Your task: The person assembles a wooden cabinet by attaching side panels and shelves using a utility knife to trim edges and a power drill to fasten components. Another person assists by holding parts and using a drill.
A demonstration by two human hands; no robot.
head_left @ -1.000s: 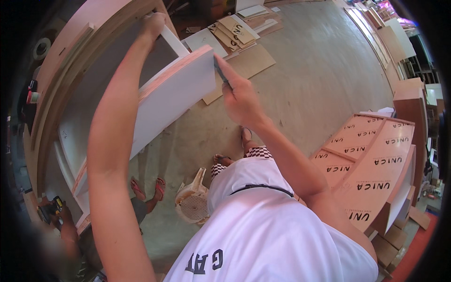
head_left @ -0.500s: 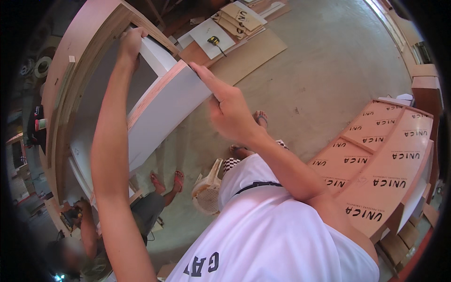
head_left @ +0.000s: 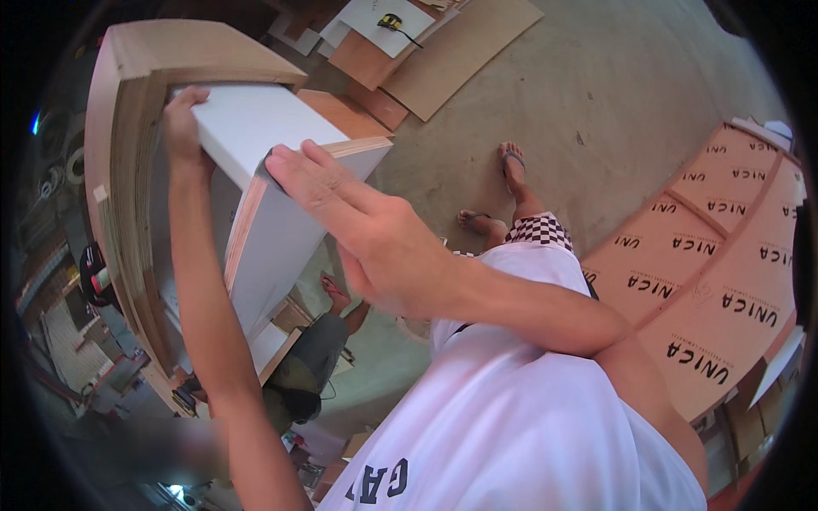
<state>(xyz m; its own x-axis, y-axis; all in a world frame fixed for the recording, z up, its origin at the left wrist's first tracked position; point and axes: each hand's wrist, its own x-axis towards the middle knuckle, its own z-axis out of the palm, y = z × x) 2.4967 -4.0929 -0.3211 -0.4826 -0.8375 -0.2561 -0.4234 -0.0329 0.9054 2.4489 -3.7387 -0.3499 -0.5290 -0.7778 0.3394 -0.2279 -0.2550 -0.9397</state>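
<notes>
A tall cabinet (head_left: 192,51) with thick plywood edges stands at my left. My left hand (head_left: 186,128) has its fingers curled over the back edge of a white panel (head_left: 264,119) inside its opening. In front, a white-faced plywood door or front panel (head_left: 285,230) shows its bare layered edge. My right hand (head_left: 375,230) is across that panel's upper corner, fingers stretched together and pressed on the edge. Under its fingertips is a thin dark grey piece (head_left: 265,172), mostly covered; its kind cannot be made out.
Patterned brown laminate panels (head_left: 690,247) stand at the right. Boards with a yellow tape measure (head_left: 390,22) lie on the floor at the far side. Below left, another person (head_left: 311,362) is at work behind the cabinet, near a dark power tool (head_left: 186,396).
My right hand has moved left along the panel's edge to its near corner. My left hand has shifted left and down in view, still on the white panel. The whole view has turned.
</notes>
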